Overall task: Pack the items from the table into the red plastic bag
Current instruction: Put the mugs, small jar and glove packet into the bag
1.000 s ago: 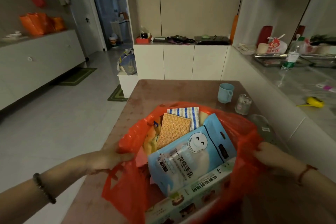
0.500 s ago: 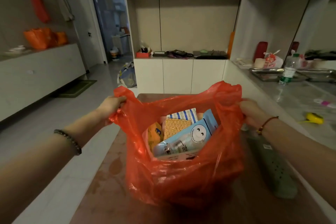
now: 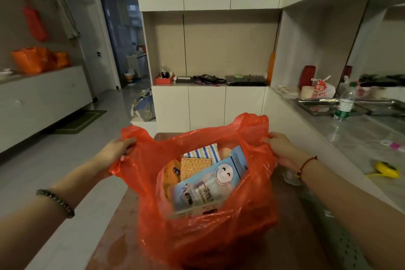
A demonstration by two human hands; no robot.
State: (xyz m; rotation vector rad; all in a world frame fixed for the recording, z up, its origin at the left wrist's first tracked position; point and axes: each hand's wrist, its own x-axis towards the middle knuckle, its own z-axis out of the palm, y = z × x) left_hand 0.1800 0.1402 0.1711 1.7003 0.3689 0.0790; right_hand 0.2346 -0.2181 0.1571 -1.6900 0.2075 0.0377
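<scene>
The red plastic bag (image 3: pixel 203 234) stands open on the brown table (image 3: pixel 114 245), held up by both handles. My left hand (image 3: pixel 116 151) grips the left handle and my right hand (image 3: pixel 282 149) grips the right one. Inside the bag I see a light blue pouch with a smiley face (image 3: pixel 210 184), an orange patterned cloth (image 3: pixel 194 165), a blue-striped white cloth (image 3: pixel 203 151) and a yellow-orange packet (image 3: pixel 171 174). A box lies under the pouch, mostly hidden.
A grey-green power strip (image 3: pixel 341 241) lies on the table at the right. The grey counter (image 3: pixel 359 138) on the right holds a water bottle (image 3: pixel 344 105), metal trays and a yellow tape measure (image 3: pixel 386 170). White cabinets stand behind the table.
Both hands have pulled the bag's handles up from the table, so the bag's sides rose around the items. The cup and jar behind the bag are now hidden.
</scene>
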